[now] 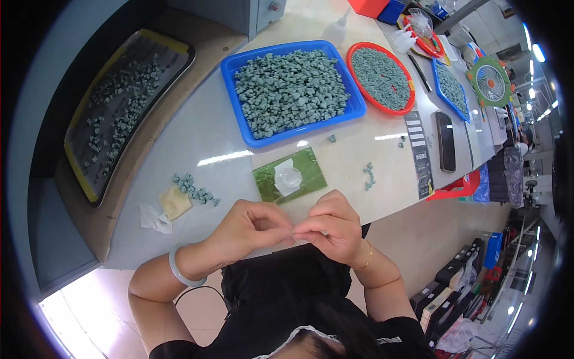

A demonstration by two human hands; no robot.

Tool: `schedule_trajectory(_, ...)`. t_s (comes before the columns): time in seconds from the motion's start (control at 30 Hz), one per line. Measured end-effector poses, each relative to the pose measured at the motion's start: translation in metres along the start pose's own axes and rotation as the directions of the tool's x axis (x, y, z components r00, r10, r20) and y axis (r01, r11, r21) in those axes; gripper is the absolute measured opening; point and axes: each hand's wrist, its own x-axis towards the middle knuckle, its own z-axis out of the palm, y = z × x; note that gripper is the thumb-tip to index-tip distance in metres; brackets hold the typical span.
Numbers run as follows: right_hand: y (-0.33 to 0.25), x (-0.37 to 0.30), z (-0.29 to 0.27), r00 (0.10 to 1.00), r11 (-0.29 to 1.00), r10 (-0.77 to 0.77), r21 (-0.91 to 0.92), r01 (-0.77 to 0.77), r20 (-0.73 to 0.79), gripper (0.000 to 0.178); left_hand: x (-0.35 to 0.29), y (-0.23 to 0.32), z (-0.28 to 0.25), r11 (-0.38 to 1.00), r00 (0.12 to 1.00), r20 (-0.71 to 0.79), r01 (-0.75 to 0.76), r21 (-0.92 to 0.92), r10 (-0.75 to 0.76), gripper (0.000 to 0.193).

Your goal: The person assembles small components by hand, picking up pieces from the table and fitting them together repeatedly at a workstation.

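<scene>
My left hand and my right hand meet fingertip to fingertip just above the table's near edge. Between the pinched fingers sits a tiny green piece, too small to tell which hand carries it. A pale green bangle circles my left wrist, and a thin gold bracelet my right. Just beyond the hands lies a green pad with a clear blob on it. A short row of small green stones lies to the left of it.
A blue tray heaped with green stones stands further back, a round red tray and another blue tray to its right. A dark metal tray with stones lies far left. A phone, a small fan, a squeeze bottle.
</scene>
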Motion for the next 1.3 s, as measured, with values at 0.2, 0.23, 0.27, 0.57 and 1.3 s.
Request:
schedule_trajectory(0.2, 0.007, 0.007, 0.002, 0.996, 0.994, -0.065, -0.082, 0.07, 0.065, 0.014, -0.001, 0.002, -0.005, 0.999, 1.0, -0.014, 0.027, 0.024, -0.027, 0.007)
schedule_trajectory(0.23, 0.008, 0.009, 0.002, 0.995, 0.992, -0.069, -0.098, 0.076, 0.068, 0.014, -0.002, 0.004, -0.004, 1.0, 0.999, -0.031, 0.011, 0.021, -0.01, 0.008)
schedule_trajectory(0.27, 0.011, 0.012, 0.001, 0.995, 0.993, -0.071, -0.095, 0.077, 0.072, 0.014, -0.002, 0.005, -0.003, 1.0, 0.999, -0.048, -0.005, 0.017, 0.006, 0.009)
schedule_trajectory(0.57, 0.035, 0.029, 0.0, 0.993, 0.861, -0.11, -0.494, 0.122, 0.052, 0.021, -0.006, 0.007, -0.013, 0.995, 0.976, -0.196, -0.098, -0.025, 0.091, 0.018)
schedule_trajectory(1.3, 0.003, 0.026, 0.022, 0.999, 0.969, -0.031, -0.244, 0.028, -0.008, 0.018, -0.008, 0.003, -0.018, 0.99, 0.968, -0.222, -0.129, -0.05, 0.115, 0.022)
